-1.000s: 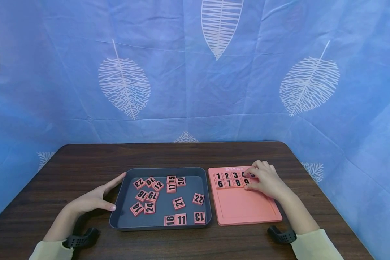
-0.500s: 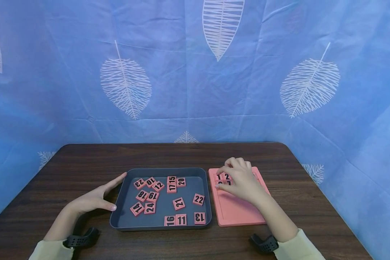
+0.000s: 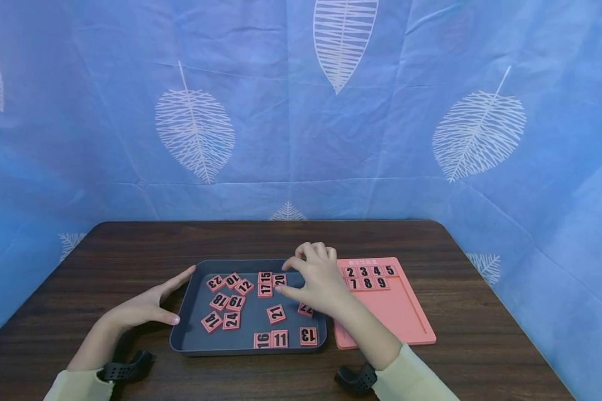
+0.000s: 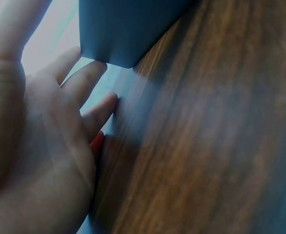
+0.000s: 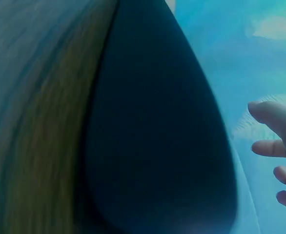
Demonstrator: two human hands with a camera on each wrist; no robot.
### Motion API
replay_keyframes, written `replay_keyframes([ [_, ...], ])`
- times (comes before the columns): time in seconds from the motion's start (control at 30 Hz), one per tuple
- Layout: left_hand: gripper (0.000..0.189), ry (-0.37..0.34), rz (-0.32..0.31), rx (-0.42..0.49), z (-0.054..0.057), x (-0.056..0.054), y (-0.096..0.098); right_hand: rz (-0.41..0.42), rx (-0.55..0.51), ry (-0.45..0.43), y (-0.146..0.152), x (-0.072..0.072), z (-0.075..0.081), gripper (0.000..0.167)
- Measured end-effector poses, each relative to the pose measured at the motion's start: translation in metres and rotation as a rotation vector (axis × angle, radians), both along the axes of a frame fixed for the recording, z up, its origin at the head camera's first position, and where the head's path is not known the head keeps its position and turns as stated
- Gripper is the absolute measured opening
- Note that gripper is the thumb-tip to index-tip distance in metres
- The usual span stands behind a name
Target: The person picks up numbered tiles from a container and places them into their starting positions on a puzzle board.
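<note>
Head view. A dark grey tray point(image 3: 251, 312) sits on a brown wooden table point(image 3: 261, 236), with pink numbered tiles scattered flat inside it. The left hand point(image 3: 135, 306) is at the tray's left side: fingers extended, forefinger tip at the far left corner, thumb tip against the left rim lower down. It grips nothing visible. The right hand point(image 3: 318, 281) is above the tray's right part, thumb and forefinger parted on either side of tile 20 point(image 3: 280, 279). No grip is evident, and contact with that tile cannot be confirmed. Tile 15 point(image 3: 264, 276) and tile 17 point(image 3: 265, 290) lie just left of it; tile 21 point(image 3: 276, 313) is nearer the person, and tile 22 point(image 3: 305, 310) is partly hidden by the right hand. To the right of the tray lies a pink board point(image 3: 386, 317). Numbers 2 to 5 are legible in its top row and 7 to 9 in the second — the left end is covered by the right hand.

Left wrist view. The palm is turned to the camera, fingers spread, two fingertips at the tray's dark outer surface. A small red item point(image 4: 97, 144) shows behind the hand; its identity cannot be determined.

Right wrist view. The tray's dark outer side fills the centre. Thumb and fingers enter at the right edge, separated, against a blue cloth point(image 5: 240, 63).
</note>
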State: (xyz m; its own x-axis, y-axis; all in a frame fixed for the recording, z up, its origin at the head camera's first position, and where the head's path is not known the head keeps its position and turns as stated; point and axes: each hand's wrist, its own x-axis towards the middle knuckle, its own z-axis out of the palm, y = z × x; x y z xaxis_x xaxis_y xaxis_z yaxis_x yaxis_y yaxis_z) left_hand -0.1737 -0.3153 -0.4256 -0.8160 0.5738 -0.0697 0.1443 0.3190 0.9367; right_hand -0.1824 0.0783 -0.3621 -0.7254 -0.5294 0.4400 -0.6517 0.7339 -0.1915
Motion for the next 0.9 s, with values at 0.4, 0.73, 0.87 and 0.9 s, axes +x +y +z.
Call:
replay_keyframes([
  [0.4,0.099,0.016,0.005,-0.015,-0.001,-0.001,-0.001,-0.004,0.044,-0.035,-0.057,-0.008,-0.01,0.035],
  [0.73,0.098,0.005,0.004,-0.016,0.0,0.0,-0.001,-0.052,0.142,-0.07,-0.092,-0.018,-0.016,0.038],
  [0.87,0.098,0.002,-0.001,-0.015,0.001,0.0,-0.001,-0.092,0.175,-0.09,-0.104,-0.023,-0.021,0.038],
  [0.9,0.098,0.002,-0.002,-0.014,0.001,0.0,-0.001,-0.101,0.182,-0.097,-0.106,-0.024,-0.023,0.037],
])
